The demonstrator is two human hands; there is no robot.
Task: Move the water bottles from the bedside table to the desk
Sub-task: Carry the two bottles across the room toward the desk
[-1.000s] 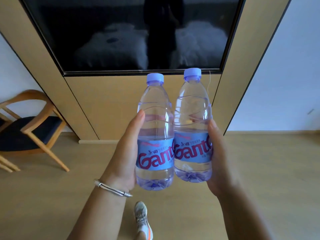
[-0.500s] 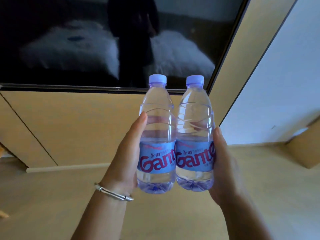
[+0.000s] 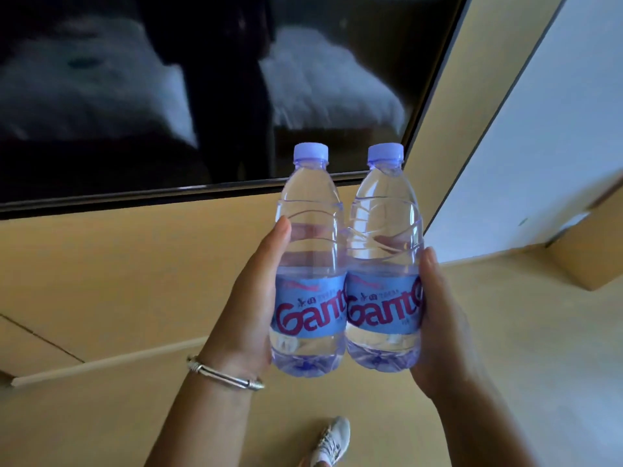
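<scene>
Two clear water bottles with lilac caps and blue labels stand upright side by side in front of me, touching each other. My left hand (image 3: 244, 308) grips the left bottle (image 3: 308, 264) from its left side, thumb along the front. My right hand (image 3: 441, 328) holds the right bottle (image 3: 384, 261) from its right side, and its fingers show through the clear plastic behind. Both bottles are carried in the air above the floor. Neither the bedside table nor the desk top is clearly in view.
A large dark wall screen (image 3: 202, 96) hangs ahead, set in a tan wooden panel (image 3: 135, 264). A white wall (image 3: 539, 163) lies to the right, with a wooden furniture edge (image 3: 593, 251) at far right. Wooden floor below, my shoe (image 3: 332, 439) on it.
The view has swung to the right: the chair at left left the frame and the wooden edge at right came in. Both hands keep the same hold on the bottles.
</scene>
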